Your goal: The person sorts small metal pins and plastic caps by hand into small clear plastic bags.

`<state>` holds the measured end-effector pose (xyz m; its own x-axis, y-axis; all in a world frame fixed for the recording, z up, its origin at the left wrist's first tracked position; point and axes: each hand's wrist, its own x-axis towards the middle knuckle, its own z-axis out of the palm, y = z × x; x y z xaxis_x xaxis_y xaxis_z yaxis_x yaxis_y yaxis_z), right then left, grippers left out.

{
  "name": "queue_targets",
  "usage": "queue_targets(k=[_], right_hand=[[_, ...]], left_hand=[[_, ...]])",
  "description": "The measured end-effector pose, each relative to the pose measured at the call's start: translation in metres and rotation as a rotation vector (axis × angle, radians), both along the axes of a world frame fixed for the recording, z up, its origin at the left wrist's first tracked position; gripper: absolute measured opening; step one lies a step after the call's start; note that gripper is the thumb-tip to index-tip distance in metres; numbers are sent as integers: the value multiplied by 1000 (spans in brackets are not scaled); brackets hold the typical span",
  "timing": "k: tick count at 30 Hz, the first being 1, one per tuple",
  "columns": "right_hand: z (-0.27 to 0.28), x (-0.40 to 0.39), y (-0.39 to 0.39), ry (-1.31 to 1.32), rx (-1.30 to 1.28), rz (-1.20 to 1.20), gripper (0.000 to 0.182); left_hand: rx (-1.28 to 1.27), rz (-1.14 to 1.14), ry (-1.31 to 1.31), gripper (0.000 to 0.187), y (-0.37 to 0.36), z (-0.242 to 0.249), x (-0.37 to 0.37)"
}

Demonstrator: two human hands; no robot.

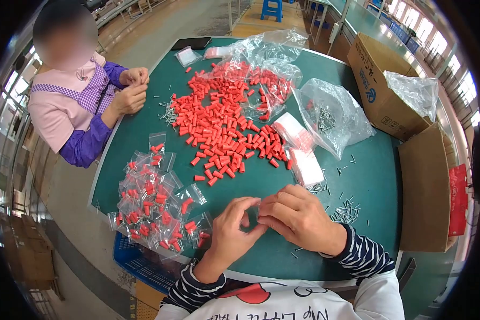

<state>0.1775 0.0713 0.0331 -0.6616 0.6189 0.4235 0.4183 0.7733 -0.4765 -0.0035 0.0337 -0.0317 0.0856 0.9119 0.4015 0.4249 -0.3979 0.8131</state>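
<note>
Near the front of the green table, my left hand [233,229] and my right hand [300,217] meet with fingers pinched. A small clear plastic bag [254,214] seems to be between them, gripped by the left thumb and forefinger; most of it is hidden. Whatever the right fingertips pinch is covered by the hand. Left of my left hand lies a heap of small zip bags [152,200] holding red plastic caps and screws. Beyond my hands spreads a big pile of loose red caps [218,128]. Loose screws [346,212] lie beside my right wrist.
Stacks of flat zip bags [306,166] sit past my right hand. A large clear bag of screws [330,117] lies farther back. Cardboard boxes [424,186] border the right side. Across the left edge, a co-worker [80,112] holds both hands together. A blue basket [144,266] is below the table.
</note>
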Motion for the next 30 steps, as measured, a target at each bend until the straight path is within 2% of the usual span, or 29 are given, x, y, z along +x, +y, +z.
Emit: queue_targets(k=[4, 7, 10, 13, 16, 19, 22, 25, 30], right_hand=[[5, -3, -1, 79, 68, -54, 31], [2, -2, -5, 134, -128, -102, 33], [-15, 0, -7, 225, -444, -56, 31], [-18, 4, -4, 226, -327, -84, 27], [-13, 10, -1, 186, -317, -33, 26], [-8, 13, -1, 277, -331, 21, 23], [-1, 14, -3, 323, -422, 11, 17], [-7, 18, -3, 321, -391, 27, 12], [-4, 22, -4, 339, -478, -11, 8]], left_hand=[[-1, 14, 6, 56, 1, -1, -2], [-5, 50, -3, 54, 0, 0, -1], [-60, 76, 67, 52, -4, -2, 0], [-117, 14, -22, 41, -6, 6, 0], [-157, -61, -133, 21, -6, 11, -2], [-89, -96, -298, 10, -5, 6, -2], [-80, -50, -355, 10, -9, 13, -2], [-76, -73, -313, 10, -11, 17, -3], [-49, -72, -208, 10, -13, 27, -4]])
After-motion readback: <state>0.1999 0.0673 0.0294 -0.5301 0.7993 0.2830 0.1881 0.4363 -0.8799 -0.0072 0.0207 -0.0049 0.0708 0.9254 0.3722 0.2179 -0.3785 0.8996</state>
